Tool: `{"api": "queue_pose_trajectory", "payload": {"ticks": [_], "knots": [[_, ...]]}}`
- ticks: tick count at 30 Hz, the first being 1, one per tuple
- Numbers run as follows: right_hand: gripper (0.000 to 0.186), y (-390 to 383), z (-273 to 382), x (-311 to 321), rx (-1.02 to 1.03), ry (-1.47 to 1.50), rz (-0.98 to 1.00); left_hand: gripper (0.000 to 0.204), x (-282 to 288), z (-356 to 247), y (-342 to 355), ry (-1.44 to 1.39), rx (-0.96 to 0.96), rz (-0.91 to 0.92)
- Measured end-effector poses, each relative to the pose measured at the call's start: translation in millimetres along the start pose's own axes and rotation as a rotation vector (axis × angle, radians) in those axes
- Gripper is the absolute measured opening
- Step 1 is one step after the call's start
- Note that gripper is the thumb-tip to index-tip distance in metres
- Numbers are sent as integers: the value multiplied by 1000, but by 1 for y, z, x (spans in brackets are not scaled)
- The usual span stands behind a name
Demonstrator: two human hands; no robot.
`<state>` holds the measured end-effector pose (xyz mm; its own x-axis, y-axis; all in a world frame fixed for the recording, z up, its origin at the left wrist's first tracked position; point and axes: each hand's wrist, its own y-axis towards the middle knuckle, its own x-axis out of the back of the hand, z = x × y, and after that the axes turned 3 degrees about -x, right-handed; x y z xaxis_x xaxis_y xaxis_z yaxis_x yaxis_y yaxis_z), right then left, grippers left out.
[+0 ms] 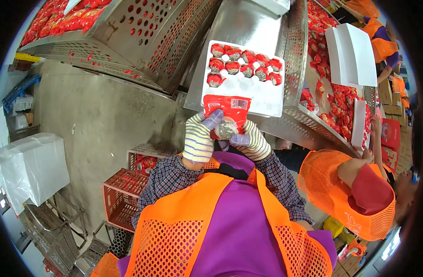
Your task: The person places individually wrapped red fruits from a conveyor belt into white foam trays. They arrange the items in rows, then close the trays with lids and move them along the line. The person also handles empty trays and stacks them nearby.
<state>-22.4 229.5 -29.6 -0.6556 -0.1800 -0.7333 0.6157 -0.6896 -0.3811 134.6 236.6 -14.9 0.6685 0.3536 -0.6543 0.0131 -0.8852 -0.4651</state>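
My left hand (200,134), in a striped knit glove with lilac fingertips, grips the left side of a red packet (225,105) with a clear window showing a grey speckled round item. My right hand (252,141), gloved alike, holds the lower right of that packet. Just beyond it, a white moulded tray (239,94) rests on a steel work surface (239,21), with several red-wrapped grey round items (232,67) in its upper compartments; some lower compartments show bare white.
Perforated steel troughs (123,55) full of red packets flank the work surface. White boxes (347,55) lie on the right trough. A co-worker in orange vest (341,189) stands at my right; others are farther back. Red crates (123,198) and a wrapped white stack (31,166) stand leftward.
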Motion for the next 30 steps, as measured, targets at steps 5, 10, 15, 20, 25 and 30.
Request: {"api": "queue_pose_trajectory", "payload": {"ticks": [5, 10, 15, 20, 25, 30], "knots": [[60, 1, -6, -13, 21, -118, -51, 16, 9, -7, -5, -63, 43, -14], [62, 0, -8, -14, 3, -196, -78, 15, 13, -11, -6, -128, 113, -7], [58, 1, -5, -15, -15, -145, -8, 24, 18, -12, -4, -186, 183, 50], [56, 13, -11, -19, -9, -376, -77, 42, 42, -8, 2, -409, 236, 66], [42, 21, -21, -19, 17, -650, -393, 42, 123, 11, -1, -490, 65, -254], [35, 13, -16, 15, 37, -659, -586, 42, 321, 65, -19, 482, 140, -1046]]}}
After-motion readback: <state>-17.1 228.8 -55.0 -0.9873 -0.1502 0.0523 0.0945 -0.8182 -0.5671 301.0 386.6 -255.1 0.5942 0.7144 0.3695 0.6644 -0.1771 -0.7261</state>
